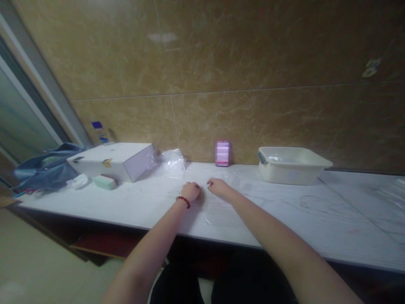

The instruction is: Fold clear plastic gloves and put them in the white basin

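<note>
My left hand (190, 191), with a red bead bracelet at the wrist, rests on the white table (284, 215) with its fingers curled under. My right hand (217, 185) lies just to its right, fingers also curled and pressed down. Both hands sit on the top edge of a flat clear plastic bag (209, 211) spread on the table between my arms. Whether the fingers pinch the bag is hard to see.
A white box (115, 160) stands at the back left with crumpled clear plastic (172, 160) beside it, a pale green block (105, 182) in front, and a blue bag (47, 166) at the far left. A cream basin (292, 164) and a small pink box (222, 153) stand against the tiled wall.
</note>
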`<action>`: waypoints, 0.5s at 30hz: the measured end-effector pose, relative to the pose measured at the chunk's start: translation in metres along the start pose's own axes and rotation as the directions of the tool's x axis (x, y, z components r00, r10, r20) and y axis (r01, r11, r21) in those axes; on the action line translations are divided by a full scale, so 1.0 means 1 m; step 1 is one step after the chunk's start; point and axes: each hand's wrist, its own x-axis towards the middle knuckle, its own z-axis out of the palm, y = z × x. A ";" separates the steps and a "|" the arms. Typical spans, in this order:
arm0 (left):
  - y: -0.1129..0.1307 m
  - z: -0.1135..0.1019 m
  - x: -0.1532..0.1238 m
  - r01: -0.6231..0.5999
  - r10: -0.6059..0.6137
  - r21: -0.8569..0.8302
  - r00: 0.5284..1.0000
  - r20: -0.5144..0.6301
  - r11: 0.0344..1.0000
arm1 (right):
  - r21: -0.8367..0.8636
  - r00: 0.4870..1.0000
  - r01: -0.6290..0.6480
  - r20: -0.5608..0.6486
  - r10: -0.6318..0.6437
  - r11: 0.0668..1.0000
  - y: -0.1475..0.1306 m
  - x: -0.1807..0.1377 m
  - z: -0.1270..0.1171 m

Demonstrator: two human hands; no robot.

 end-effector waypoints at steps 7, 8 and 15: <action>0.005 0.005 0.002 -0.086 0.087 -0.267 0.996 -0.008 0.960 | 0.277 0.986 0.018 0.155 -0.063 0.961 0.000 0.016 0.008; 0.005 0.006 0.001 -0.077 0.078 -0.358 0.997 -0.011 0.930 | 0.283 0.982 0.026 0.174 -0.078 0.959 0.001 0.019 0.008; 0.004 0.017 -0.019 -0.072 0.107 -0.376 0.991 0.075 0.924 | 0.233 0.977 0.211 -0.009 -0.214 0.949 0.008 0.015 0.001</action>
